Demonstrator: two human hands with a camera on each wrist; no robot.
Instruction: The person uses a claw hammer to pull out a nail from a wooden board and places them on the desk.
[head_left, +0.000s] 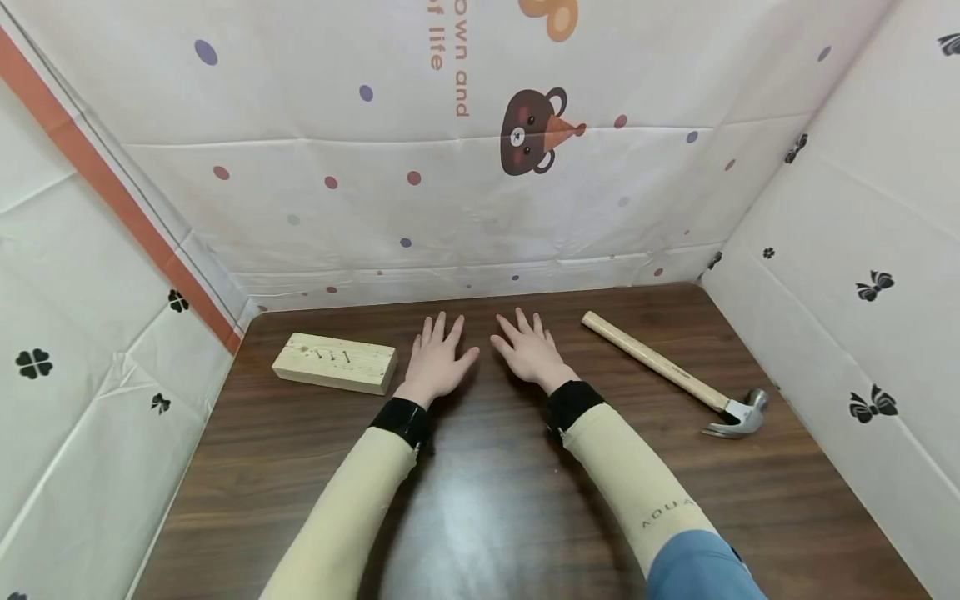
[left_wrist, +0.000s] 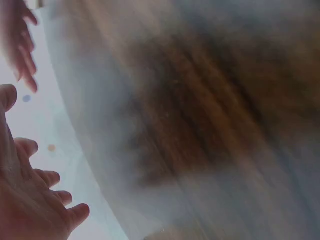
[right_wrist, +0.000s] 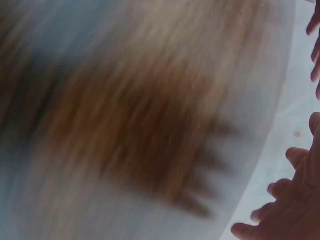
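My left hand (head_left: 435, 363) is held palm down over the table with its fingers spread, just right of a pale wooden block (head_left: 333, 363). Several nails (head_left: 332, 356) stick up from the block's top, some of them leaning. To the right, my right hand (head_left: 530, 349) has its fingers spread too and holds nothing. Further right lies a claw hammer (head_left: 667, 367), its wooden handle toward the back and its metal head toward the front right. In the left wrist view the left palm (left_wrist: 30, 200) appears at the left edge, apart from the tabletop.
The brown wood-grain table (head_left: 465, 517) meets a white printed cloth wall (head_left: 360, 217) at the back. More white cloth hangs along the left and right sides. A black band (head_left: 573, 404) circles each wrist.
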